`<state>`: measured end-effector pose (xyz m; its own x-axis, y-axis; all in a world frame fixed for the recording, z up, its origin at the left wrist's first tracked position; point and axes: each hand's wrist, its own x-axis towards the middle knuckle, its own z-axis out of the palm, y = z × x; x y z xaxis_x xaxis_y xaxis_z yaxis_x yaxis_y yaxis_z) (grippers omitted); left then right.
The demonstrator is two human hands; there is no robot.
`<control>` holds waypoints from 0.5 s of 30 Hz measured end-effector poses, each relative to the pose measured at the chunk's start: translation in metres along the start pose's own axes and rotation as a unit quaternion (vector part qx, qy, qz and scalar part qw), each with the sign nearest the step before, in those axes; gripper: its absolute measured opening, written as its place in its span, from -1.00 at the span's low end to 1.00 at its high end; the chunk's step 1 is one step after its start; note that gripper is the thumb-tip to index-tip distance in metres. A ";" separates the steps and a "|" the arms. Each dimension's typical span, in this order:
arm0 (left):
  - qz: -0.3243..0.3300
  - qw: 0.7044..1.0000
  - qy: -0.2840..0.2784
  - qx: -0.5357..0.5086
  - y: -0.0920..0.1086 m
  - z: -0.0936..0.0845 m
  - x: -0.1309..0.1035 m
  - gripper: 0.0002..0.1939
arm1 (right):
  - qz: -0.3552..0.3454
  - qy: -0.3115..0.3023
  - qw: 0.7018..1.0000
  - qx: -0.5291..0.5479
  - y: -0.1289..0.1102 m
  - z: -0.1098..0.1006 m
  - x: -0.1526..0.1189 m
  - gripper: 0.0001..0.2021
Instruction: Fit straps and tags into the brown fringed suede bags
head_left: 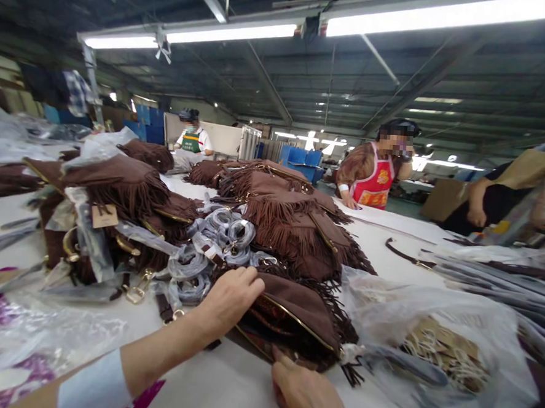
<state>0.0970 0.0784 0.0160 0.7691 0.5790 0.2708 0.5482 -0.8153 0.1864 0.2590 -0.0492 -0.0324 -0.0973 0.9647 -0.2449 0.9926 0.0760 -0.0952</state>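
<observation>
A brown fringed bag (303, 304) lies in front of me, its gold zipper open and its dark inside partly showing. My left hand (234, 297) is closed over the upper left end of the bag, fingers curled on its edge. At the near lip of the opening, my right hand (307, 388) grips the edge, with a fingertip at the zipper; its other fingers are hidden underneath. Close behind my left hand lie several coiled straps (227, 235) wrapped in grey plastic. A gold clasp (138, 289) rests left of my forearm.
More brown fringed bags (290, 223) are heaped behind, with another pile (111, 188) at left. A clear plastic bag of tan tags (448, 350) and wrapped straps (489, 285) lie right. Clear and purple packaging (28, 343) covers the near left. Co-workers (371, 167) stand beyond the table.
</observation>
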 end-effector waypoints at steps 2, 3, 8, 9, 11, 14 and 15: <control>0.117 0.990 -0.052 0.066 0.025 -0.004 -0.003 -0.88 | -0.014 0.009 0.999 0.043 0.002 -0.006 -0.004 -0.74; 0.154 0.981 -0.092 0.068 0.036 -0.002 -0.005 -0.91 | -0.022 0.015 0.997 0.070 0.004 -0.009 -0.007 -0.74; 0.112 0.967 -0.220 0.062 0.066 0.027 -0.012 -0.85 | -0.024 0.031 0.988 0.147 0.005 -0.025 -0.020 -0.68; 0.099 0.973 -0.195 0.070 0.066 0.031 -0.010 -0.81 | -0.023 0.031 0.988 0.147 0.003 -0.027 -0.021 -0.69; 0.089 0.981 -0.152 0.077 0.060 0.035 -0.002 -0.75 | -0.018 0.021 0.990 0.139 0.000 -0.031 -0.022 -0.71; 0.083 0.984 -0.155 0.022 0.047 0.032 0.023 -0.74 | -0.012 0.002 0.992 0.124 -0.001 -0.033 -0.021 -0.74; 0.076 0.985 -0.154 -0.002 0.043 0.030 0.034 -0.73 | -0.013 0.002 0.993 0.121 -0.001 -0.033 -0.021 -0.74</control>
<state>0.1565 0.0631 0.0045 0.9061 0.4230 -0.0032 0.4174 -0.8928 0.1694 0.2629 -0.0614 0.0048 -0.1222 0.9644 -0.2345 0.9427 0.0388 -0.3314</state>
